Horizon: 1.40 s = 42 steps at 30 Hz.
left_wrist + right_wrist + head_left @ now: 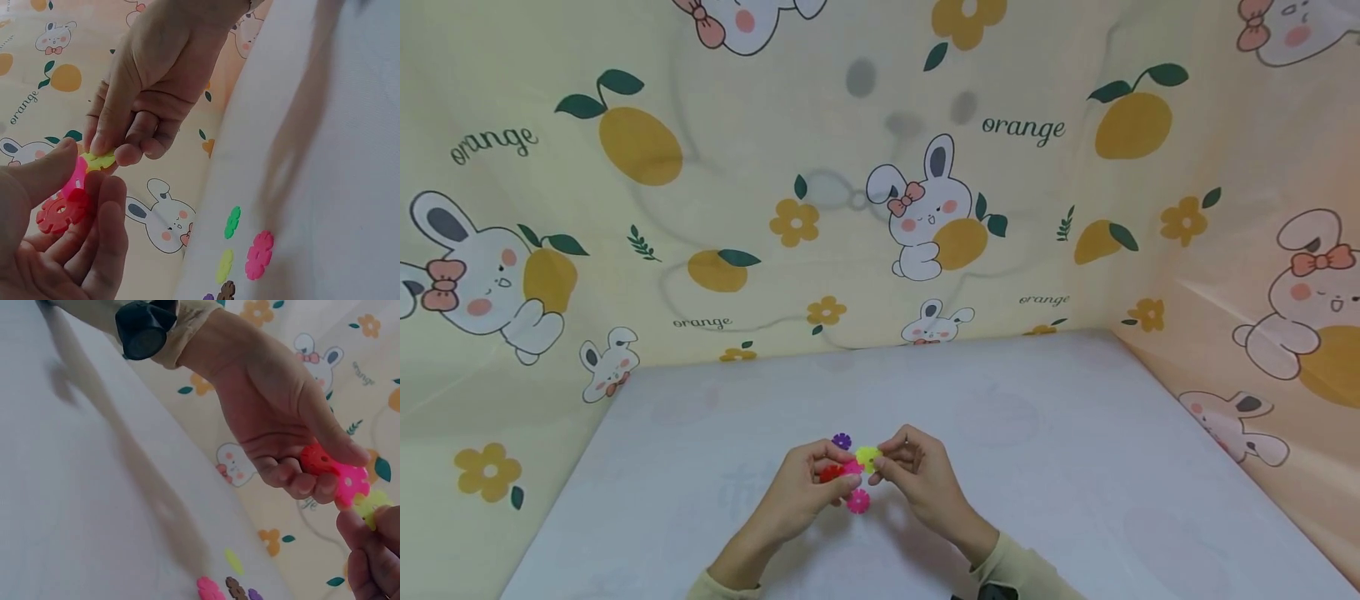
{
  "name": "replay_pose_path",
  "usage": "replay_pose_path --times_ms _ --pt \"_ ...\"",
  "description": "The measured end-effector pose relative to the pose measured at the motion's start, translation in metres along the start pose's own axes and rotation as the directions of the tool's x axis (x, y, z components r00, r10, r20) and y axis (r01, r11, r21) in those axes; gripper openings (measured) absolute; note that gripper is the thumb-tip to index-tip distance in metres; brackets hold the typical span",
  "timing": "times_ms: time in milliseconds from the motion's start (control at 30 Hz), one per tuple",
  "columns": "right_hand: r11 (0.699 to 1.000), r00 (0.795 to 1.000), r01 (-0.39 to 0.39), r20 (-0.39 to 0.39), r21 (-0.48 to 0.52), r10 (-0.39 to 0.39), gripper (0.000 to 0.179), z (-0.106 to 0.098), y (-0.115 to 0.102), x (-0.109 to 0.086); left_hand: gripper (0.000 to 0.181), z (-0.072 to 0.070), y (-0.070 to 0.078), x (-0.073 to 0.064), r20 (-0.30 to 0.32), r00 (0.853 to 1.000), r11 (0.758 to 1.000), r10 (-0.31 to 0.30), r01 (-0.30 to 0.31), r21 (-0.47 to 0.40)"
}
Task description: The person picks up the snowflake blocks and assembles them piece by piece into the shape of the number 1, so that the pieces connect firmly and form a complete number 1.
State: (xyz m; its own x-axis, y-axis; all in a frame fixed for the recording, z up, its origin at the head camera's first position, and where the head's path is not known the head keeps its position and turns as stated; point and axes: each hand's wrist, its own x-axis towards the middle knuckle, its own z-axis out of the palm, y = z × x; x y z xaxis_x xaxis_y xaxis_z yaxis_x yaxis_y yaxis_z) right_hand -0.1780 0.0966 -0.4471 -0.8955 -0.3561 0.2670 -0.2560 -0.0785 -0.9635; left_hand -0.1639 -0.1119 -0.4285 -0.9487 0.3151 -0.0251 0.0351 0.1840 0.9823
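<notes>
My left hand [801,487] pinches a pink notched snowflake disc [354,485] that is joined to a red snowflake disc [61,212]. Between the thumb and fingers of my right hand [921,475] is a yellow snowflake disc [868,458]. Its edge meets the pink disc; whether the two are slotted together I cannot tell. Both hands are raised above the table. Below them lie loose discs: a pink one [858,501], a purple one [842,440], and, in the left wrist view, a green one [232,222], a yellow one [224,266] and a brown one [227,290].
A white-covered table [1075,467] extends around the hands. Cloth walls [820,275] printed with rabbits and oranges enclose its back and sides. A dark wrist camera [147,329] is strapped over the left sleeve. Arm shadows fall across the tabletop.
</notes>
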Motion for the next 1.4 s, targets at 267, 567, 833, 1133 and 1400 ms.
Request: replay_pose_path --times_ms 267,567,833,1133,1400 --pt "0.999 1.0 0.001 0.014 0.053 -0.001 0.014 0.003 -0.002 0.0 0.031 -0.001 0.002 0.0 -0.003 1.0 1.0 0.001 -0.001 0.001" --pt "0.999 1.0 0.01 0.014 0.037 -0.011 0.019 0.002 0.0 0.001 0.034 0.002 0.001 0.003 0.018 1.0 0.999 0.015 -0.015 0.031" --pt "0.999 1.0 -0.023 -0.009 0.024 0.023 0.023 0.002 0.001 0.002 0.03 0.004 -0.003 0.003 -0.009 1.0 0.997 0.026 -0.025 0.078" --pt "0.994 0.995 -0.103 -0.011 0.026 0.103 0.022 0.002 0.002 0.003 0.035 0.005 -0.003 0.002 -0.016 0.999 0.994 0.038 -0.036 0.1" --pt "0.972 0.978 -0.209 0.001 0.108 0.21 0.028 -0.001 0.004 0.005 0.041 0.01 -0.003 -0.001 -0.053 0.99 0.973 0.132 -0.119 0.197"
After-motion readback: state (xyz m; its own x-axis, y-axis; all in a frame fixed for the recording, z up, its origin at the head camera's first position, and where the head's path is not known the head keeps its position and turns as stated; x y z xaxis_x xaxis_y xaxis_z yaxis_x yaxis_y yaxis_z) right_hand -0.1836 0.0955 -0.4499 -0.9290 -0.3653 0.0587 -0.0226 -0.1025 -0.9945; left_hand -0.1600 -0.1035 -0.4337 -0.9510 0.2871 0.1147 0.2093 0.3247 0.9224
